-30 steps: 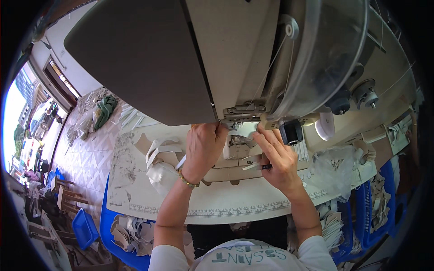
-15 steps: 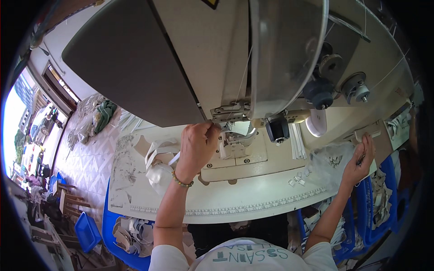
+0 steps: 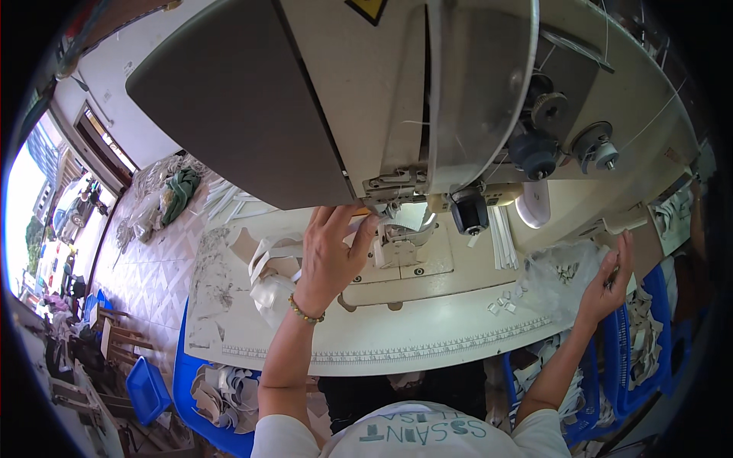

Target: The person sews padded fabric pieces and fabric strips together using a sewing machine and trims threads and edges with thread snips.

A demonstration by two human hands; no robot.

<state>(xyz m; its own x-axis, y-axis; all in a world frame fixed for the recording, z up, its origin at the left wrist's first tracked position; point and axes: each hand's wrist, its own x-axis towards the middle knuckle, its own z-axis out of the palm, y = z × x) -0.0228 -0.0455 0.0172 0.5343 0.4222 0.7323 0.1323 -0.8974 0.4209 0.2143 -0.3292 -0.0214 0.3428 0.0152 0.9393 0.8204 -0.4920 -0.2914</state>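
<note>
My left hand (image 3: 333,248), with a beaded bracelet on the wrist, reaches up to the needle area of a large sewing machine (image 3: 382,99). Its thumb and fingertips come together beside the presser foot (image 3: 393,210); what lies between them is too small to make out. Off to the right, my right hand (image 3: 605,282) is raised by the table's edge, fingers pointing up beside a pale lever-like part (image 3: 622,223). A small dark tool, mostly hidden, shows in its palm. A short end of white thread (image 3: 416,122) hangs on the machine's front.
White curved pieces (image 3: 271,278) lie left of my left hand. A clear plastic bag (image 3: 561,278), small white scraps (image 3: 504,303) and white strips (image 3: 502,240) are on the right. A printed ruler (image 3: 397,356) follows the front edge. Blue baskets (image 3: 183,382) of cut pieces stand below.
My left thumb has spread a little from the fingers at the needle area. My right fingers have straightened upward, hiding more of the dark tool. The thread on the machine's front now hangs shorter.
</note>
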